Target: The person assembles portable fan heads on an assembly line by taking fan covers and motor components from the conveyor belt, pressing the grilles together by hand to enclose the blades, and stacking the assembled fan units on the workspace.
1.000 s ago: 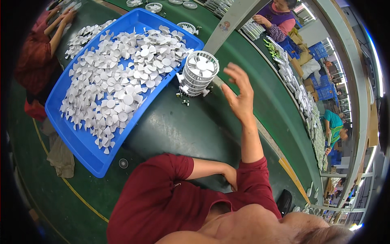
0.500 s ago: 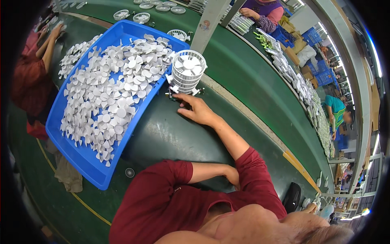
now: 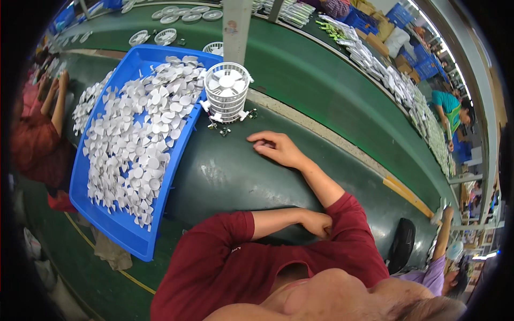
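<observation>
My right hand (image 3: 279,150) rests on the dark green worktable (image 3: 214,176), its index finger stretched out and the other fingers loosely bent, with nothing in it. Ahead and to its left, apart from it, stands a stack of round white fan cages (image 3: 226,99) with a white fan blade on top. Small parts with wires (image 3: 219,128) stick out at the stack's foot. My left hand (image 3: 317,223) lies closed across my body, against the right upper arm. Its fingers are partly hidden, and no object shows in it.
A blue tray (image 3: 162,214) heaped with white fan blades (image 3: 134,144) stands at the left. Beyond the table runs a green conveyor (image 3: 321,91), with a metal post (image 3: 235,32) beside it. A black case (image 3: 401,243) lies at the right. Co-workers sit left and lower right.
My right hand has drawn back from the foot of the cage stack and now lies apart from it. The whole view has shifted. A co-worker's raised arm has appeared at the lower right.
</observation>
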`<action>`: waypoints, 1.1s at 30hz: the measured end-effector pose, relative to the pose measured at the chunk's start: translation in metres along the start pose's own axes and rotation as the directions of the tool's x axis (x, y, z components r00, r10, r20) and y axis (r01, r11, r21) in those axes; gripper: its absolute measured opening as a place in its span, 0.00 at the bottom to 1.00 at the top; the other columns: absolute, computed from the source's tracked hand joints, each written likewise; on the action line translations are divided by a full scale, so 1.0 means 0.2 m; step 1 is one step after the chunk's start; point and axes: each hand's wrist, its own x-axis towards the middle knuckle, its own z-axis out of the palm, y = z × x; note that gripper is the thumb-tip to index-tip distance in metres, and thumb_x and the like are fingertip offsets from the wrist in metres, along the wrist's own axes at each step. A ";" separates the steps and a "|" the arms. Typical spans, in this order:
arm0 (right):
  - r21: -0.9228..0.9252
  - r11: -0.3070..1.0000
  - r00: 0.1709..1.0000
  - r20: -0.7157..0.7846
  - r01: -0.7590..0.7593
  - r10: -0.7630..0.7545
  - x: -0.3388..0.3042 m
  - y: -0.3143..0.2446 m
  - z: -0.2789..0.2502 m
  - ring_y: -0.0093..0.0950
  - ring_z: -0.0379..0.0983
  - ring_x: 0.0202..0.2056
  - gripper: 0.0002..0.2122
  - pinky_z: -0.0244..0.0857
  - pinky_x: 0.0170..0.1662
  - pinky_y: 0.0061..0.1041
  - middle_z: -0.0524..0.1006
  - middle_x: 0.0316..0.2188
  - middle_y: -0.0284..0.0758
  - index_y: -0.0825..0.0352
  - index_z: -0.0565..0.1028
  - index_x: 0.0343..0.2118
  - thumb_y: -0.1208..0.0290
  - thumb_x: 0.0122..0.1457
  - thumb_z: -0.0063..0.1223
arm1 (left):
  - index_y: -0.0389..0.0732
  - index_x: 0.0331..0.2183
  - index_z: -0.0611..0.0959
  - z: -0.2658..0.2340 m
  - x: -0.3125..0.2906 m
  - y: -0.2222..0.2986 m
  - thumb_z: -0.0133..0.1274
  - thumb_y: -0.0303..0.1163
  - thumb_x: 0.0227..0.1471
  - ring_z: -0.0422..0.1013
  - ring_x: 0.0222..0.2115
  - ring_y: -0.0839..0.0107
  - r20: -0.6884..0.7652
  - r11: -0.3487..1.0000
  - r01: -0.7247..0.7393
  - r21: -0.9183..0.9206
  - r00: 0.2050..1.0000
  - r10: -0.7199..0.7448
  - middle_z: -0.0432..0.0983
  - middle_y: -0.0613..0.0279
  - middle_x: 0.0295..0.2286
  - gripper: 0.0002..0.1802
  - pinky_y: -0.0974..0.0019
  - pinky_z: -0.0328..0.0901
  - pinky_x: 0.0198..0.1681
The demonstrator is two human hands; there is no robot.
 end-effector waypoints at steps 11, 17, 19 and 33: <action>0.489 0.873 0.987 -0.145 0.009 0.071 -0.17 0.10 -0.09 0.20 0.73 0.31 0.09 0.71 0.33 0.19 0.77 0.36 0.37 0.71 0.73 0.43 0.76 0.60 0.47 | 0.33 0.29 0.77 0.00 -0.02 0.06 0.51 0.29 0.54 0.71 0.25 0.79 0.023 0.907 -0.023 -0.420 0.999 0.036 0.77 0.63 0.22 0.08 0.71 0.66 0.29; 0.488 0.873 0.992 -0.119 0.016 0.048 -0.16 0.11 -0.08 0.20 0.73 0.31 0.09 0.71 0.32 0.19 0.76 0.36 0.37 0.72 0.73 0.42 0.77 0.60 0.46 | 0.32 0.31 0.78 0.01 -0.03 0.07 0.50 0.27 0.55 0.72 0.27 0.79 0.056 0.850 0.030 -0.525 0.998 -0.001 0.78 0.62 0.25 0.07 0.73 0.66 0.31; 0.489 0.872 0.992 -0.116 0.013 0.051 -0.16 0.11 -0.08 0.20 0.72 0.31 0.09 0.71 0.32 0.19 0.76 0.36 0.37 0.71 0.73 0.42 0.77 0.60 0.46 | 0.33 0.33 0.78 0.00 -0.04 0.08 0.50 0.27 0.55 0.73 0.28 0.79 0.075 0.847 0.059 -0.529 0.997 -0.023 0.78 0.62 0.26 0.07 0.74 0.67 0.32; 0.476 0.875 0.992 -0.124 0.092 -0.036 -0.17 0.15 -0.07 0.21 0.74 0.29 0.09 0.71 0.30 0.20 0.77 0.34 0.37 0.71 0.72 0.41 0.76 0.59 0.48 | 0.33 0.37 0.77 0.00 -0.02 0.08 0.58 0.23 0.48 0.73 0.31 0.78 0.118 0.847 0.080 -0.525 0.993 -0.020 0.79 0.62 0.29 0.11 0.73 0.67 0.36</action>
